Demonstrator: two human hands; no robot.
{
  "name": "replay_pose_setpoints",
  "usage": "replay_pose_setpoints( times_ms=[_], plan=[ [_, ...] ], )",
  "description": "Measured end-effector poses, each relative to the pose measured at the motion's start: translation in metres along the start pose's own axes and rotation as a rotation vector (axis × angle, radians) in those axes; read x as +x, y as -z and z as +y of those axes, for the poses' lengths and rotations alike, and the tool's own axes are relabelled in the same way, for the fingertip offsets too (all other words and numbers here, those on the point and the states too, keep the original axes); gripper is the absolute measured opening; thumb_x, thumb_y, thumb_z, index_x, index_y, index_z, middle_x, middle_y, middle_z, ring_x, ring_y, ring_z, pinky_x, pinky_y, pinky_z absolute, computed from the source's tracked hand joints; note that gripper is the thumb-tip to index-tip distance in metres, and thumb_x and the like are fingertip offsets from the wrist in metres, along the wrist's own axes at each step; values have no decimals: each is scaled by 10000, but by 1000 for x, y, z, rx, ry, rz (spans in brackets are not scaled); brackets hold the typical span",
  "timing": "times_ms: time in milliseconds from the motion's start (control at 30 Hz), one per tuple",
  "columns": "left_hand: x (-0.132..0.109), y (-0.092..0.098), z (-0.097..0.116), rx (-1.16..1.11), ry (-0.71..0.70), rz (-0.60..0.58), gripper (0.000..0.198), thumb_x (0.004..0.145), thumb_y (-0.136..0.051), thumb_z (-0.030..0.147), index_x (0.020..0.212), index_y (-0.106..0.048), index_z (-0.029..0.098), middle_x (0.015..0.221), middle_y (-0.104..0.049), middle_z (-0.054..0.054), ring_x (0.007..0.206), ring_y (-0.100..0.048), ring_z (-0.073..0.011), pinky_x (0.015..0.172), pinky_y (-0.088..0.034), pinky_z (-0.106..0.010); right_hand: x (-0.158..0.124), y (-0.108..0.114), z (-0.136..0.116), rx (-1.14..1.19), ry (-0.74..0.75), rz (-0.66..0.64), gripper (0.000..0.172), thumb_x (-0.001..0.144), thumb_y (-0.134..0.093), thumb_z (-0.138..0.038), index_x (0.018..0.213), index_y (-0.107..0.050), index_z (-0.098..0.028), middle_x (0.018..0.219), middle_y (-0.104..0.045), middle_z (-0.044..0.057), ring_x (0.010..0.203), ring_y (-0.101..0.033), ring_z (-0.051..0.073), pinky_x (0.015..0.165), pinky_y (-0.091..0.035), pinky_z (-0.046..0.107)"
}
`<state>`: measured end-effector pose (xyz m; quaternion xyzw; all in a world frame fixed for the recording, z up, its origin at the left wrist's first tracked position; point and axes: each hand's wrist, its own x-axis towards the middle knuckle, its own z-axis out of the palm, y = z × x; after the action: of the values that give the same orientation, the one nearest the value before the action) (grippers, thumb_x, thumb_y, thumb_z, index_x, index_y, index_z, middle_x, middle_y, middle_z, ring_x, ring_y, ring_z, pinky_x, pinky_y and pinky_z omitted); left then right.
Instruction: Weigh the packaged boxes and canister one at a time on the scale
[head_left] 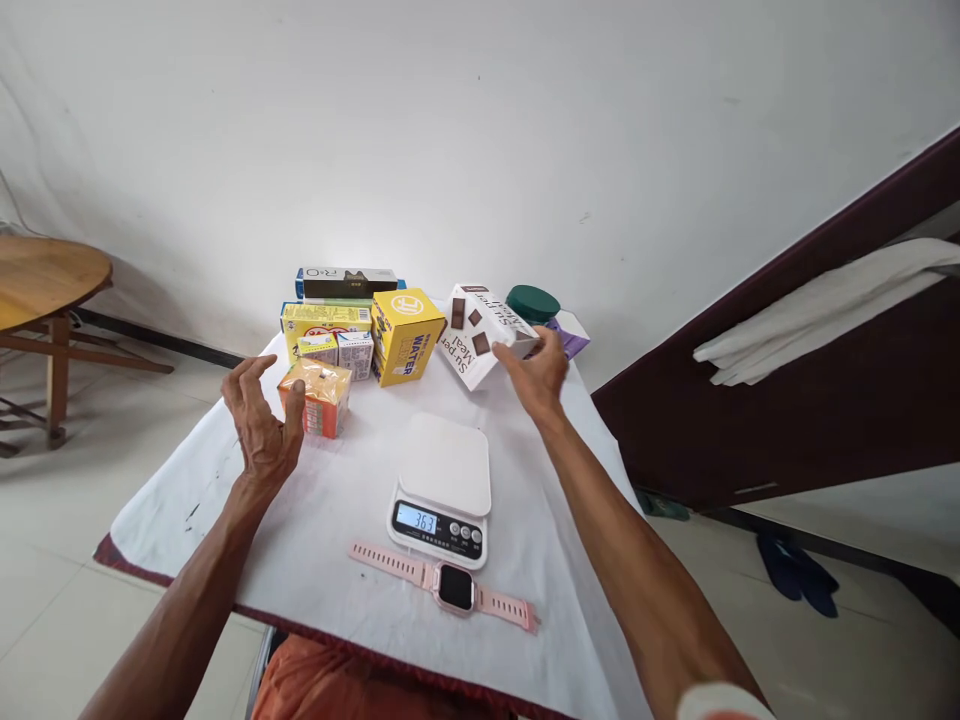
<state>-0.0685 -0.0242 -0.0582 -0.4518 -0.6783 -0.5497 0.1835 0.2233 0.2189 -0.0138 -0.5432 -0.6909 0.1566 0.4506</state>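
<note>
My right hand point(541, 372) grips the right side of a white "Su-per Meal" box point(471, 350), which is tilted at the back right of the table. Fingers apart, my left hand point(262, 425) is beside an orange-and-yellow box in clear wrap point(328, 400); the thumb overlaps it in view, and I cannot tell whether they touch. In the middle lies a white digital scale point(446, 460) with a bare platform, its display reading about 363. A pink smartwatch point(454, 588) is stretched out in front of the scale.
A yellow "WATER" box point(409, 340), a yellow carton point(330, 318), small cartons point(355, 355) and a long black box point(349, 283) stand at the back left. Behind the white box are a green lid point(533, 303) and a purple package point(574, 338). The wall point(480, 150) rises behind.
</note>
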Motion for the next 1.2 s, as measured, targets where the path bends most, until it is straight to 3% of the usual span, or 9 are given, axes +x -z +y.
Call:
replay_pose_setpoints(
  times_ms=[200, 367, 567, 700, 800, 900, 1033, 1200],
  plan=[
    [-3, -1, 1, -14, -6, -14, 425, 974, -611, 396, 1328, -562, 165, 1306, -581, -189, 1275, -526, -332, 1084, -452, -519, -75, 99, -15, 197, -34, -42, 708, 691, -868, -523, 1282, -628, -217, 1291, -698, 134, 1168, -689, 338, 915, -627, 520],
    [-5, -3, 0, -34, 19, -14, 429, 965, -603, 403, 1320, -557, 169, 1309, -583, -189, 1289, -516, -328, 1113, -431, -528, -119, 138, -12, 313, -35, -140, 685, 716, -902, -494, 1304, -634, -268, 1319, -692, 110, 1230, -679, 343, 975, -624, 547],
    [-6, -5, -5, -30, 56, 18, 406, 971, -585, 407, 1300, -574, 170, 1290, -594, -181, 1246, -543, -315, 1085, -457, -511, -144, 133, -12, 333, -11, -315, 673, 734, -895, -493, 1325, -635, -303, 1342, -670, 98, 1226, -675, 337, 977, -634, 534],
    [-1, -2, -11, -30, 120, 67, 392, 997, -564, 448, 1282, -580, 179, 1276, -608, -164, 1183, -571, -288, 1029, -488, -475, -141, 134, -11, 277, 41, -403, 708, 759, -873, -534, 1379, -598, -328, 1405, -640, 92, 1265, -657, 327, 1006, -628, 501],
    [3, 2, -15, -42, 178, 84, 424, 1005, -560, 496, 1291, -572, 184, 1279, -605, -157, 1144, -591, -271, 1009, -492, -460, -132, 139, -13, 159, 54, -455, 852, 723, -879, -607, 1457, -543, -332, 1440, -629, 113, 1257, -662, 347, 976, -637, 508],
    [3, 2, -15, -62, 186, -21, 627, 913, -683, 584, 1367, -522, 182, 1342, -568, -172, 1175, -591, -293, 1027, -485, -485, -122, 141, -23, 24, 119, -449, 1005, 669, -892, -668, 1525, -497, -320, 1462, -627, 141, 1225, -673, 380, 929, -640, 537],
    [-5, -6, -12, 14, 139, -208, 1061, 640, -890, 668, 1479, -429, 210, 1437, -507, -193, 1309, -514, -396, 1097, -418, -597, -113, 130, -42, -110, 252, -464, 887, 662, -879, -708, 1401, -637, -282, 1346, -703, 145, 1122, -704, 388, 863, -631, 530],
    [-14, -14, -6, 102, 139, -283, 1099, 625, -920, 559, 1515, -378, 212, 1410, -536, -200, 1294, -519, -419, 1043, -450, -599, -93, 115, -55, -102, 259, -449, 810, 657, -861, -738, 1300, -689, -277, 1168, -764, 115, 927, -728, 331, 742, -614, 474]
  ],
)
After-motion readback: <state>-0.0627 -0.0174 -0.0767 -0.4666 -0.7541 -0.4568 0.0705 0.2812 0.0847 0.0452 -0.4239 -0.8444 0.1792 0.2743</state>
